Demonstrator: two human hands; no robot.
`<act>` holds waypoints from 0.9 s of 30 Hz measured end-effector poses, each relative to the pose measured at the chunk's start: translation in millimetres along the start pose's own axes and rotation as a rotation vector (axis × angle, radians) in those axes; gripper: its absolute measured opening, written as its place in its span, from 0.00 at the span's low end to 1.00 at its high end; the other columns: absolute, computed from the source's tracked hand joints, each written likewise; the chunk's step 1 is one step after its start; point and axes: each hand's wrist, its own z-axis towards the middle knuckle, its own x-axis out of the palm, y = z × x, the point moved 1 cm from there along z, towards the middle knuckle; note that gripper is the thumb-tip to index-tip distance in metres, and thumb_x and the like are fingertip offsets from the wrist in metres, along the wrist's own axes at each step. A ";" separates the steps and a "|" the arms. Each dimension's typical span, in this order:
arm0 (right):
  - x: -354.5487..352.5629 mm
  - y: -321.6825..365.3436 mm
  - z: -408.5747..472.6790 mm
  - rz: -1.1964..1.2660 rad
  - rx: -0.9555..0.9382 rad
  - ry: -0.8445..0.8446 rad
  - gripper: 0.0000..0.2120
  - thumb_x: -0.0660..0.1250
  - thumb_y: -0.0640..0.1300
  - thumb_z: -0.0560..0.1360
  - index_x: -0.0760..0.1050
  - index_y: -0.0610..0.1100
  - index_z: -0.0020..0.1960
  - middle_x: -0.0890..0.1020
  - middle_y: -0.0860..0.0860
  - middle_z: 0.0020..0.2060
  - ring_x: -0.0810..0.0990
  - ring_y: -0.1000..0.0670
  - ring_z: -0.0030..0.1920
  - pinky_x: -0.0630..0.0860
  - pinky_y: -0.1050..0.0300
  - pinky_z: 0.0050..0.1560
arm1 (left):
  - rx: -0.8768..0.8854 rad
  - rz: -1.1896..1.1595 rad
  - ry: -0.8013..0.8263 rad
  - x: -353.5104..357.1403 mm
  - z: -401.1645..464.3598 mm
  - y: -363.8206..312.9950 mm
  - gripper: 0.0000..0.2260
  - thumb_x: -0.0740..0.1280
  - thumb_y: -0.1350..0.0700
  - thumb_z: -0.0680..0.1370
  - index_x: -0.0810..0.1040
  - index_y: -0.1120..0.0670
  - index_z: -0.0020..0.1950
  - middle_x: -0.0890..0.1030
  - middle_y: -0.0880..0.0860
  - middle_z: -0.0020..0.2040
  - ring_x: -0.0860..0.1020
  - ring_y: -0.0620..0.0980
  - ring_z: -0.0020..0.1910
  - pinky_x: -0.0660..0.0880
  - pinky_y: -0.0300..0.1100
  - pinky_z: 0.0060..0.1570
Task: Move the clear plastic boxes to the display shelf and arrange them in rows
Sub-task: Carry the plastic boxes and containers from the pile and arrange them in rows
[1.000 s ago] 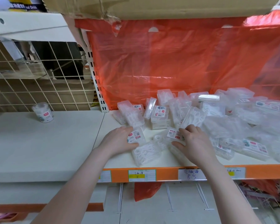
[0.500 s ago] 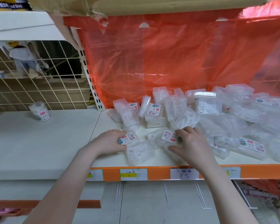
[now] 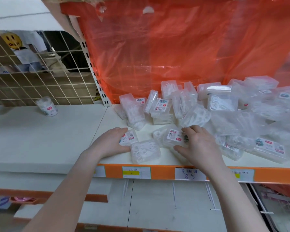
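Here a white display shelf (image 3: pixel 45 139) runs across a shop aisle, its front lip an orange strip (image 3: pixel 164 172) carrying paper price labels (image 3: pixel 189 174). Behind it hangs a glossy, crinkled sheet of red plastic (image 3: pixel 174 52); to the left a cream wire grid (image 3: pixel 40 81) backs the shelf, and a small round tub (image 3: pixel 46 106) stands on the board. Clear plastic boxes (image 3: pixel 224 114), thin-walled and rectangular with white contents and printed stickers, lie in a loose heap on the right part of the shelf. The left hand (image 3: pixel 107 143) curls round a labelled box (image 3: pixel 129 138) near the front edge, just beside an unlabelled box (image 3: pixel 145 151). The right hand (image 3: pixel 199 144) grasps another labelled box (image 3: pixel 174 137), thumb below and fingers over its top.
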 end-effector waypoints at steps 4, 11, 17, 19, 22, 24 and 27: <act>1.3 1.6 0.5 -0.018 0.014 0.032 0.26 0.67 0.54 0.71 0.70 0.41 0.64 0.72 0.45 0.57 0.68 0.44 0.59 0.65 0.55 0.57 | -0.028 -0.026 -0.060 2.4 -4.5 -0.3 0.25 0.68 0.47 0.73 0.70 0.53 0.67 0.73 0.53 0.63 0.71 0.51 0.61 0.69 0.44 0.57; -6.7 16.3 4.0 -0.043 0.018 0.116 0.25 0.67 0.53 0.69 0.69 0.42 0.62 0.73 0.46 0.55 0.71 0.45 0.57 0.67 0.55 0.56 | -0.087 -0.027 -0.173 -9.8 -18.5 16.3 0.24 0.70 0.50 0.71 0.71 0.52 0.65 0.74 0.52 0.61 0.72 0.51 0.60 0.71 0.45 0.55; -11.6 49.1 -2.5 -0.017 -0.054 0.033 0.25 0.66 0.53 0.70 0.69 0.42 0.62 0.75 0.47 0.54 0.71 0.46 0.57 0.66 0.56 0.55 | -0.089 -0.073 -0.228 -19.9 -36.7 36.5 0.29 0.70 0.48 0.71 0.66 0.50 0.71 0.73 0.51 0.64 0.70 0.50 0.63 0.68 0.42 0.55; -12.7 66.5 -2.7 -0.017 -0.092 0.018 0.26 0.66 0.53 0.70 0.69 0.42 0.64 0.75 0.47 0.55 0.70 0.46 0.58 0.65 0.56 0.56 | -0.090 -0.090 -0.236 -22.0 -46.9 47.8 0.29 0.70 0.48 0.71 0.66 0.50 0.71 0.73 0.51 0.64 0.70 0.50 0.63 0.68 0.41 0.55; -9.8 98.0 -3.6 -0.033 -0.131 0.006 0.26 0.66 0.53 0.70 0.69 0.42 0.64 0.75 0.46 0.55 0.71 0.45 0.58 0.66 0.55 0.56 | -0.095 -0.121 -0.252 -26.2 -68.6 73.7 0.28 0.70 0.49 0.72 0.67 0.51 0.70 0.73 0.51 0.64 0.71 0.50 0.62 0.69 0.41 0.56; -5.5 124.4 -5.5 -0.031 -0.151 0.005 0.26 0.67 0.53 0.70 0.69 0.42 0.64 0.75 0.46 0.55 0.70 0.45 0.57 0.67 0.54 0.57 | -0.107 -0.137 -0.269 -28.2 -87.0 97.1 0.29 0.70 0.50 0.72 0.66 0.51 0.71 0.73 0.51 0.64 0.70 0.50 0.63 0.68 0.40 0.56; 4.9 172.5 -9.6 -0.037 -0.189 0.004 0.25 0.67 0.53 0.70 0.70 0.42 0.63 0.75 0.47 0.55 0.70 0.45 0.58 0.68 0.53 0.58 | -0.138 -0.155 -0.301 -30.3 -118.4 138.5 0.28 0.70 0.50 0.72 0.67 0.51 0.70 0.73 0.51 0.63 0.71 0.50 0.62 0.69 0.41 0.56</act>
